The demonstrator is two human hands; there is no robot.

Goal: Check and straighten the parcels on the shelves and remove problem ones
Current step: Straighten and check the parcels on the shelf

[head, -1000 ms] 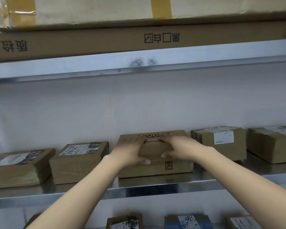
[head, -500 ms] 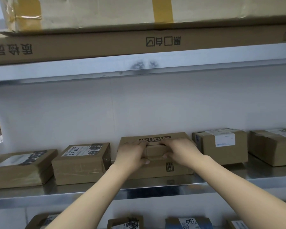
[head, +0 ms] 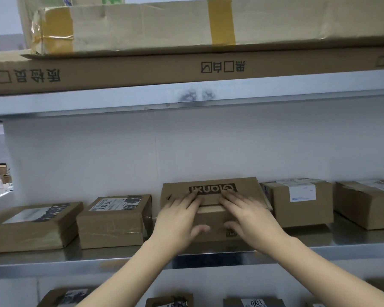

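A brown cardboard parcel (head: 249,191) with an upside-down dark logo on top sits in the middle of the metal shelf (head: 120,255). My left hand (head: 177,220) and my right hand (head: 251,218) lie side by side over its front top edge. Their fingers are spread flat on the top just below the logo. Both thumbs press on the front face. My hands hide most of the parcel's front. A labelled parcel (head: 113,222) stands just left of it, and another labelled parcel (head: 302,202) stands close on its right.
A flat parcel (head: 29,227) lies at the far left and another box (head: 366,204) at the far right. Two long cartons (head: 186,69) are stacked on the shelf above. Several parcels, among them one (head: 169,301) and one (head: 253,302), sit on the shelf below. A white wall closes the back.
My fingers have slid further back over the parcel's top toward the logo and spread flatter. The view has tilted up a little. The parcel has hardly moved.
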